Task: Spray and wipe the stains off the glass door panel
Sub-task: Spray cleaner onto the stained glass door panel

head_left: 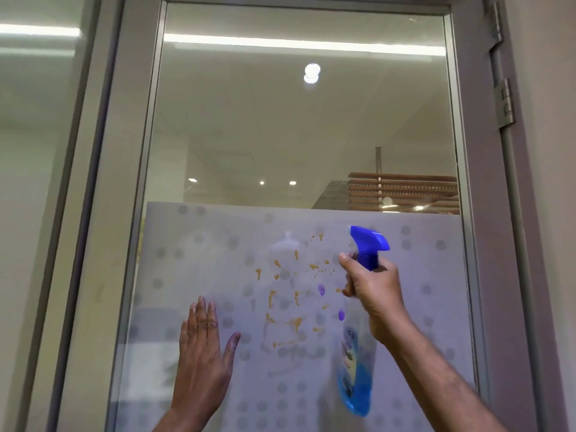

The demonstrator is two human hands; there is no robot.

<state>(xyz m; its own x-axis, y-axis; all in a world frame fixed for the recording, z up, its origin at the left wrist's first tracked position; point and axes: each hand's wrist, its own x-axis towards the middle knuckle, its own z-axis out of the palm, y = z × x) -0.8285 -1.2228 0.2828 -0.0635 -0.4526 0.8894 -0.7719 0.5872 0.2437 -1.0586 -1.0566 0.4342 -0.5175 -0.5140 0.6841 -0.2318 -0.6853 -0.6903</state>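
While right hand (372,294) grips spray bottle (357,369), blue liquid fills lower part.

The glass door panel (299,126) fills the middle of the frame, clear in its upper half and covered below with a frosted film printed with rows of grey dots. Orange-brown stains (293,294) are spattered over the frosted part, centre to lower centre, some with short drips running down, and two small purple blobs sit among them on the right. The spray bottle (358,363), clear with blue liquid and a blue trigger head, is upright at lower right, nozzle facing the stains.
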